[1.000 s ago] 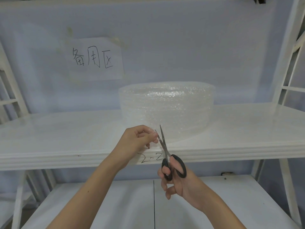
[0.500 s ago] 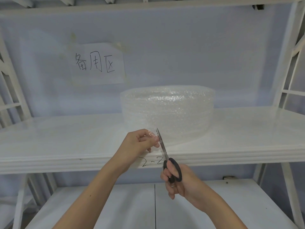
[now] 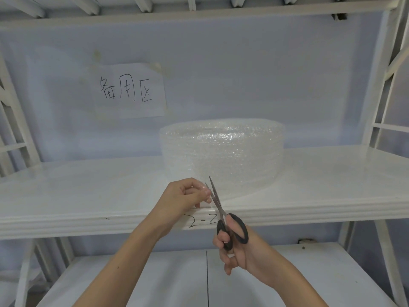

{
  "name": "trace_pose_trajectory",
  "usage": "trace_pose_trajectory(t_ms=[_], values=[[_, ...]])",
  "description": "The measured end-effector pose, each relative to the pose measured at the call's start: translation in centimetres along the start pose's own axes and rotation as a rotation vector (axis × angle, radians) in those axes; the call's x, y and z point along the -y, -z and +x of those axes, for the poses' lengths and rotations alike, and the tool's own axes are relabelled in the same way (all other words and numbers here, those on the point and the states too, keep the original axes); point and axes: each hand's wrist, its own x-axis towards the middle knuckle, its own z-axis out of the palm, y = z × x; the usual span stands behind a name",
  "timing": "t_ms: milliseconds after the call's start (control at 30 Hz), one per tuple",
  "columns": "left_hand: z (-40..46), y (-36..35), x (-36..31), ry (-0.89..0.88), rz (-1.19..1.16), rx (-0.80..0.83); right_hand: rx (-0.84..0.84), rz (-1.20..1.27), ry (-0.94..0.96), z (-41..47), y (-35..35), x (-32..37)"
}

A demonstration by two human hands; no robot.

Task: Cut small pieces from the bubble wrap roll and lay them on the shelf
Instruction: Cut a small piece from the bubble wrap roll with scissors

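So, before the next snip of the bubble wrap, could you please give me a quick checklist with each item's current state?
1. Left hand pinches the loose bubble wrap edge: ok.
2. Right hand has its grip through the scissors handles: ok.
3. Blades open, astride the wrap: ok.
4. Left fingertips away from the blades: not ok, they lie right beside them.
5. Bubble wrap roll steady on the shelf: ok.
6. Wrap taut at the cut: cannot tell.
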Motion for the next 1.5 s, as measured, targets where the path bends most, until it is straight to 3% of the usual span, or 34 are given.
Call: trace_pose_trajectory(t_ms=[733,1333,1500], values=[[-0.3,0.1,-0.3,-0.012,-0.010,0.003,-0.026,-0.016,0.038,0.9,-0.8,0.3],[-0.3,0.3,-0.5,0.014,0.062,0.114,-0.052,-0.038,0.094,1.4,-0.6,0.8],[-0.2,0.3,-0.8,0.017,-0.024,0.029,-0.091,-0.024,0.120,1.4,-1.1,0.4]])
